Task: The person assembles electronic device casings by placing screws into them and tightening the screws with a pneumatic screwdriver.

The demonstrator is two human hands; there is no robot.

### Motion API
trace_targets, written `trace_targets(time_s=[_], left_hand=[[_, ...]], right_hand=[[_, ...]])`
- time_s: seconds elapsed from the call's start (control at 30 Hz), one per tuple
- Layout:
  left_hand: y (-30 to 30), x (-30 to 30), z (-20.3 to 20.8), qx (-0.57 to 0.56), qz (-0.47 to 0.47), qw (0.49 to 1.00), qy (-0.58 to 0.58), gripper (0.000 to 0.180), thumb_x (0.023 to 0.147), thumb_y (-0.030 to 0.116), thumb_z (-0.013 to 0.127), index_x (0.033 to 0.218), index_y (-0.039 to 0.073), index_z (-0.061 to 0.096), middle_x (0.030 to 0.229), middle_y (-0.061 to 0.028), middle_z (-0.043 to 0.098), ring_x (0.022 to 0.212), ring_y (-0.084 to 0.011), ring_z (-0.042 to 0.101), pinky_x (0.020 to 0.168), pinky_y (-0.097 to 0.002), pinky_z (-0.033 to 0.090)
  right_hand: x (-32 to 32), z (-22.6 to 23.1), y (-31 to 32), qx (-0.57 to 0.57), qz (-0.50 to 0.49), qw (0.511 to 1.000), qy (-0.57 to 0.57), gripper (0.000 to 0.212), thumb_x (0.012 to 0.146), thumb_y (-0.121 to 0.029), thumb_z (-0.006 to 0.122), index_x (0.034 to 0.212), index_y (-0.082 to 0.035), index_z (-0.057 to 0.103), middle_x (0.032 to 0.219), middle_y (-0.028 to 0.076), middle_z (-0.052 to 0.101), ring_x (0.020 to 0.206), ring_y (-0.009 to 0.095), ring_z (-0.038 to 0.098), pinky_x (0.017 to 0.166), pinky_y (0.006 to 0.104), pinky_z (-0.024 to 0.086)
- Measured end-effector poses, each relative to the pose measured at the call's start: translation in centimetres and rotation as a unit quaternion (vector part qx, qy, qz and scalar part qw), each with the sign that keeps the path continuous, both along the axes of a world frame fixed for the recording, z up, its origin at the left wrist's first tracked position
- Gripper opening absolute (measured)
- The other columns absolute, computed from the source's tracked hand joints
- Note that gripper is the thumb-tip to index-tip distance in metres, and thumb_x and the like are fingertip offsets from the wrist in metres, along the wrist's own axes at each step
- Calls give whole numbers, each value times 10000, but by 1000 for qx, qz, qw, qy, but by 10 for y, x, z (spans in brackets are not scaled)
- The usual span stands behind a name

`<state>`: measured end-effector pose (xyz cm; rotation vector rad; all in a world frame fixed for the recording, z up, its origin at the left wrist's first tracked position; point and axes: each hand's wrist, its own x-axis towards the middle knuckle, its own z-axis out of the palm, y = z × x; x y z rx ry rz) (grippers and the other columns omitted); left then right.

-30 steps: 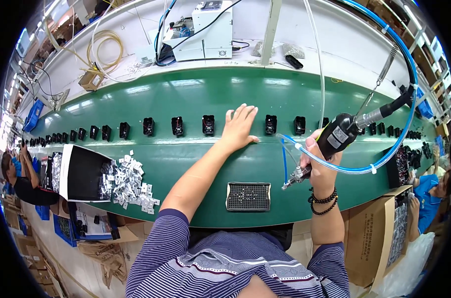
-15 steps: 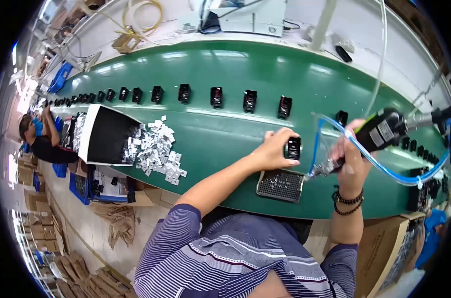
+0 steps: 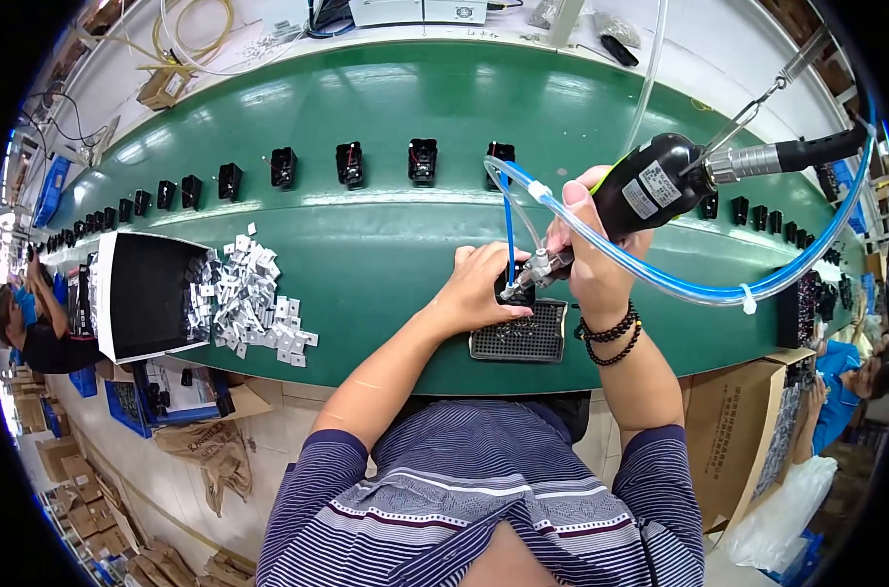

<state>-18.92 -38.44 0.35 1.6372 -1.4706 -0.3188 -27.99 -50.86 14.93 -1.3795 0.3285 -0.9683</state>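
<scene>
My left hand (image 3: 474, 291) grips a small black plastic housing (image 3: 524, 293) between thumb and fingers, low on the green bench. My right hand (image 3: 601, 249) is wrapped round a black powered screwdriver (image 3: 648, 191), which hangs from a metal hook and has a clear-and-blue air hose (image 3: 650, 277) looped about it. The metal nose (image 3: 534, 269) of the screwdriver is down at the housing and covers part of it; whether the bit touches is hidden. Just below lies a dark perforated tray (image 3: 516, 342) with small screws on it.
A line of black housings (image 3: 423, 162) runs across the green bench (image 3: 386, 235). Left of my arm, silver square plates (image 3: 251, 293) spill from a white box (image 3: 117, 293). A cardboard box (image 3: 723, 440) stands at the right. Co-workers (image 3: 58, 328) sit at both ends.
The screwdriver's nose has come from beside the housing, near the tray's corner, onto it. My left hand keeps its hold. The whole view has shifted as my head moved.
</scene>
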Motion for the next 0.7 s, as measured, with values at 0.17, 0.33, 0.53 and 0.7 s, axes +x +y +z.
trace_targets(time_s=[0.17,0.33,0.53,0.7], left_hand=[[0,0,-2,2,1,1000,6,794,645,306,935,1328,132,568,1243,-63,611,1084,-254,585,982,-385,329],[-2,-1,-13,11,-9,999,43,796,640,306,940,1324,137,569,1235,-61,610,1085,-251,580,979,-381,330],[-5,2,-12,23,-12,999,25,788,634,292,943,1311,142,569,1230,-58,608,1078,-249,578,980,-378,330],[-3,2,-14,8,-12,1000,-7,781,627,275,944,1300,144,570,1222,-56,607,1070,-251,578,982,-379,329]], right_hand=[[1,-1,4,-3,-11,1000,5,96,988,-52,646,1043,-2,585,648,28,570,477,114,542,462,216,440],[4,0,6,-15,-5,1000,6,100,985,-53,651,1045,-7,586,659,23,565,497,110,539,473,220,448],[-4,45,-9,2,9,1000,-17,129,976,-45,659,1076,0,591,664,16,546,524,106,532,484,224,462],[-11,44,-7,-14,23,999,-23,156,973,-42,661,1103,14,596,658,15,530,528,104,527,484,227,469]])
